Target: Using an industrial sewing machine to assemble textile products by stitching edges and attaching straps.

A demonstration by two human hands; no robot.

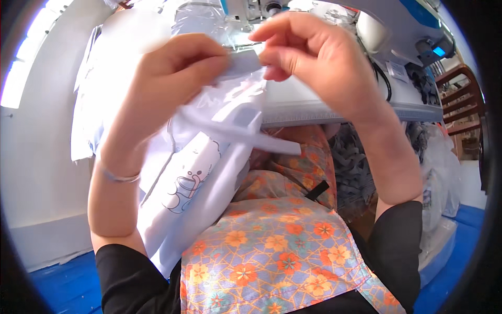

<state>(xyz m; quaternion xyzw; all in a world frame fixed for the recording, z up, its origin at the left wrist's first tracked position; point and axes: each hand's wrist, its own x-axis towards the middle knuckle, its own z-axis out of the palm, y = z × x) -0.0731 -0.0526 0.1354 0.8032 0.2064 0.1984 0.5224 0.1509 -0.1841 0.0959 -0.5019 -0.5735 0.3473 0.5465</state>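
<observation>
Up near the sewing machine (248, 10), both my hands are raised over the table's front edge. My left hand (180, 68) pinches the left end of a short grey fabric band (244, 63) between thumb and fingers. At the band's right edge, my right hand (303, 52) has its thumb and lower fingers closed, while the index finger arches away above. White fabric (191, 172) printed with a cartoon animal hangs below my left hand onto my lap. Across it dangles a long pale grey strip (246, 135), blurred, its free end over my apron (277, 240).
More white fabric (112, 89) covers the table's left side. Grey scraps (361, 162) are heaped beneath the table (345, 111) at right, beside clear plastic bags (439, 172). A wooden chair (463, 99) stands at far right. Blue covering (63, 285) lies on the floor.
</observation>
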